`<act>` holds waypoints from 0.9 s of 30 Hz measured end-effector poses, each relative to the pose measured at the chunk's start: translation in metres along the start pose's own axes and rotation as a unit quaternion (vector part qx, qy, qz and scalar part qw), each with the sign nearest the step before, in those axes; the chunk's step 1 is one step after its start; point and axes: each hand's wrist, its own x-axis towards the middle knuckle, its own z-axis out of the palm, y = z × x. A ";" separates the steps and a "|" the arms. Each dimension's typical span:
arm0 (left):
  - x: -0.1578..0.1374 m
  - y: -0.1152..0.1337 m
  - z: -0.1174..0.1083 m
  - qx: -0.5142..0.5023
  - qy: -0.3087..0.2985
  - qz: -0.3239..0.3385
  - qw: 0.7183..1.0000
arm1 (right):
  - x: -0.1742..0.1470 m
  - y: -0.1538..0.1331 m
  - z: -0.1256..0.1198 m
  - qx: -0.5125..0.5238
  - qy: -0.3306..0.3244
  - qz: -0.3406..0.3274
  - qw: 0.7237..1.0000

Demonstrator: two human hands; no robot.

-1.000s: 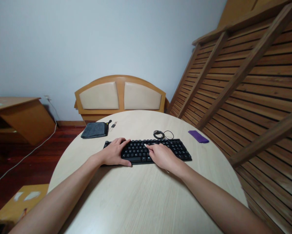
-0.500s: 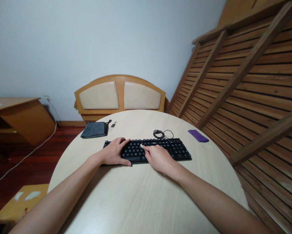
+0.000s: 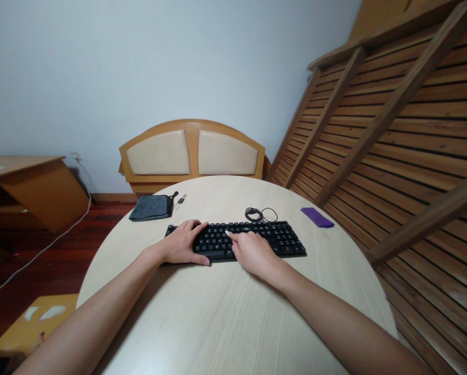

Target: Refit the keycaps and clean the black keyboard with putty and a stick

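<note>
A black keyboard (image 3: pixel 217 245) lies flat across the round table. My left hand (image 3: pixel 181 242) spans its left part, index finger along the back edge and thumb along the front edge, holding it. Its other fingers are partly hidden. Over the middle keys, my right hand (image 3: pixel 252 251) is closed in a pinch around a small white-tipped tool (image 3: pixel 227 233). Only the pale tip shows at the keys; the rest is hidden in the hand, so I cannot tell its exact kind. The keyboard's coiled black cable (image 3: pixel 253 213) rests behind it.
On the pale round table (image 3: pixel 217 323), a dark grey zip pouch (image 3: pixel 151 207) sits at the back left beside a small black item (image 3: pixel 181 200). A folded purple cloth (image 3: pixel 317 217) lies at the right. Wooden slats (image 3: pixel 413 135) lean close to the table's right side.
The white tip in my right hand has shifted very slightly right and up over the keys. My left hand and the keyboard hold their place.
</note>
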 end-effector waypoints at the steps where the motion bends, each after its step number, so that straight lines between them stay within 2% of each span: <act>1: 0.000 0.000 -0.001 0.001 -0.003 -0.001 1.000 | 0.001 0.000 0.000 -0.002 -0.001 0.000 1.000; 13: 0.000 0.001 -0.002 0.006 -0.016 -0.009 1.000 | -0.015 0.002 -0.004 -0.014 -0.024 -0.013 1.000; 21: -0.001 0.000 -0.001 0.004 -0.008 -0.006 1.000 | -0.021 0.010 -0.010 -0.009 -0.024 -0.017 1.000; 27: -0.001 -0.002 0.001 0.002 0.004 0.002 1.000 | -0.032 0.004 -0.011 -0.007 -0.029 -0.022 0.999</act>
